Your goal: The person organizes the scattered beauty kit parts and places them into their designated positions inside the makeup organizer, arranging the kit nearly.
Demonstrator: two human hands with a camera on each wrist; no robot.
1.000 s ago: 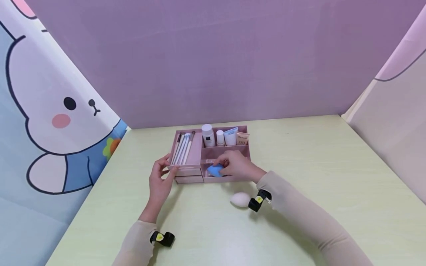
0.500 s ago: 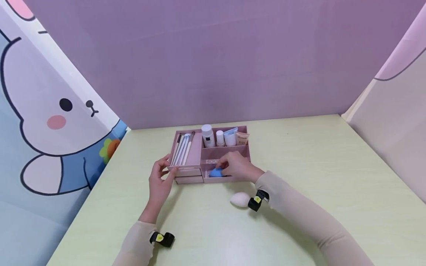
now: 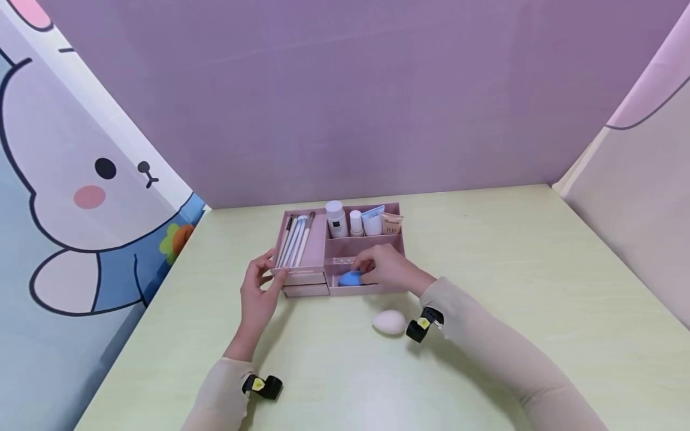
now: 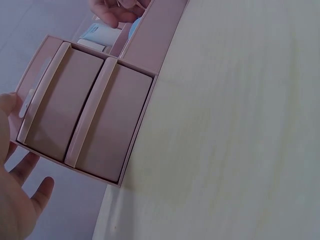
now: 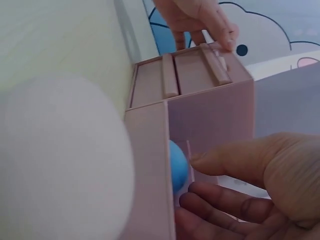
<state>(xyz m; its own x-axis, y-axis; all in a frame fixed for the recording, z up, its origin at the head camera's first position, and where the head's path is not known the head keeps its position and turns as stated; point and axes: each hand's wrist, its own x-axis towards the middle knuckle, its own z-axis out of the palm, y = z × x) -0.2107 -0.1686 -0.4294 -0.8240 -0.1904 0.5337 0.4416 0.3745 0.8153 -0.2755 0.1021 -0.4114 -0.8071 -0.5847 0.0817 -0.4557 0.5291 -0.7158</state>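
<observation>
A pink makeup organizer (image 3: 312,239) stands on the table. My left hand (image 3: 260,293) holds its front left corner, thumb at the front edge and fingers along the side. In the right front compartment lies a blue makeup sponge (image 3: 350,278). My right hand (image 3: 385,268) is over that compartment, thumb and fingers parted at the sponge; the right wrist view shows the blue sponge (image 5: 178,167) just beyond the fingertips. A white makeup sponge (image 3: 389,322) lies on the table in front, below the right wrist.
Several makeup brushes (image 3: 295,240) lie in the organizer's left tray. A white bottle (image 3: 336,221), a smaller bottle (image 3: 356,224), a pale blue tube (image 3: 373,221) and a beige tube (image 3: 392,224) stand at its back right. Two drawers (image 4: 102,117) face the front. A purple wall (image 3: 377,108) rises behind.
The blue sponge has gone down and slightly right into the front compartment, and my right fingers have loosened from it. My left hand stays on the organizer's corner.
</observation>
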